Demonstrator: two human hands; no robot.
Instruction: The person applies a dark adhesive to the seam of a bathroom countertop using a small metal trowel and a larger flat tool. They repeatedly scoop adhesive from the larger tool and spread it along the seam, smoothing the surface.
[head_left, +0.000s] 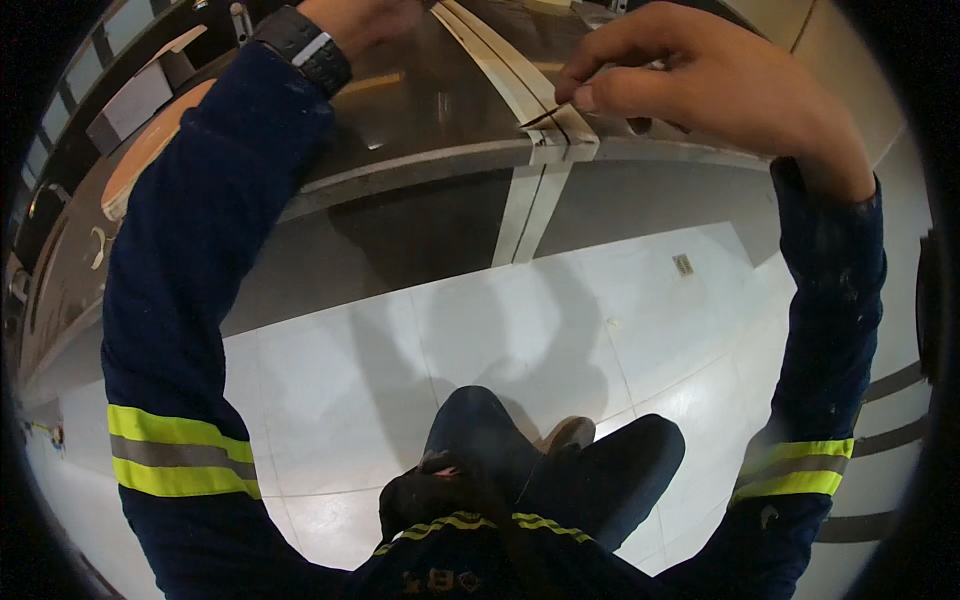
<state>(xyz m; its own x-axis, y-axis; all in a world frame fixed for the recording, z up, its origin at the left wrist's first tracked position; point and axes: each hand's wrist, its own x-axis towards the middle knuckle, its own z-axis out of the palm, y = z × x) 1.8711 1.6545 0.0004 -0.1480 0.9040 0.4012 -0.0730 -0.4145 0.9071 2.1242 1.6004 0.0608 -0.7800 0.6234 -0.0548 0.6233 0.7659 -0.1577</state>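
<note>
Two strips of cream masking tape (487, 62) run along a dark, glossy slab (430, 105), with a thin dark seam between them. They bend over the slab's front edge and continue down its front face. My right hand (680, 85) pinches a thin, dark, pointed tool (546, 115) between thumb and fingers. The tool's tip lies over the tape close to the front edge; its exact kind is unclear. My left hand (372, 22) is farther back, left of the tape, with a dark watch at the wrist. Its fingers are mostly cut off by the upper edge.
On the left of the slab lie a rounded, pinkish-tan object (155, 145) and a white box-like piece (135, 105). White floor tiles (320, 400) spread below, with a small printed label (683, 265) on them. My bent legs (480, 440) are beneath the front edge.
</note>
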